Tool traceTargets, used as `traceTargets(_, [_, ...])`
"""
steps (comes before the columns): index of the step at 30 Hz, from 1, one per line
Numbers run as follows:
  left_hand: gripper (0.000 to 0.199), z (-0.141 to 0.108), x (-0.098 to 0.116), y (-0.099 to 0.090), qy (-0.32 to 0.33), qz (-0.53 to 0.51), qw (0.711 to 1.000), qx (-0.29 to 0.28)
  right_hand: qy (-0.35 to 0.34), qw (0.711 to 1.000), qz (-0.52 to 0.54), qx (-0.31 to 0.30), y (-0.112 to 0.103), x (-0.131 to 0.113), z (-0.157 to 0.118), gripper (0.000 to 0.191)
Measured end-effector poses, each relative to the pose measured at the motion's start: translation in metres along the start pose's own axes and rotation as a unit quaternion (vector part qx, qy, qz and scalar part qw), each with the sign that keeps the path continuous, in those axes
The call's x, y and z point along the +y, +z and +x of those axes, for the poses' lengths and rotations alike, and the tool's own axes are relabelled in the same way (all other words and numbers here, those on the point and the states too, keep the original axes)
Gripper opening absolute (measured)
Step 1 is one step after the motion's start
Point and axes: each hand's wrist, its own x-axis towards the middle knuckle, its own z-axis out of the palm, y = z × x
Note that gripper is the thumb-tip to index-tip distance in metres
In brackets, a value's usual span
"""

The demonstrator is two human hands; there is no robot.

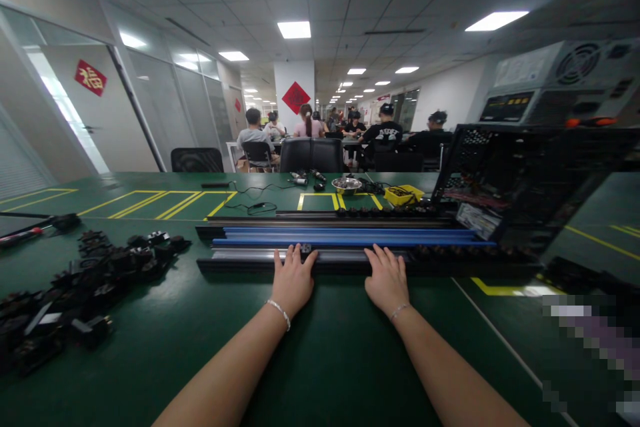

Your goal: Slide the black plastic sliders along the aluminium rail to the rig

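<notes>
Across the green table point(320, 347) lie long parallel rails: a blue one point(350, 235) in the middle, with dark and silver rails point(345, 256) in front of it. My left hand point(293, 277) rests on the front rail with its fingers spread, beside a small black part point(306, 250). Farther right on the same rail lies my right hand point(387, 277), fingers apart and pointing forward. Small black parts point(450, 251) sit in a row along the rail's right end.
A heap of black parts point(115, 273) covers the left side. An open computer case point(520, 173) stands at the right, a power supply point(555, 80) on top. Behind the rails are a metal bowl point(347, 185), a yellow basket point(403, 195) and cables. People sit farther back.
</notes>
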Motion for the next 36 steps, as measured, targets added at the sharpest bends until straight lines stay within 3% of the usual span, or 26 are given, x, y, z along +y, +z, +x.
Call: traceTargets(36, [0.054, -0.019, -0.087, -0.009, -0.056, 0.048, 0.996, -0.042, 0.001, 1.000, -0.003, 0.005, 0.002, 0.001, 0.001, 0.063])
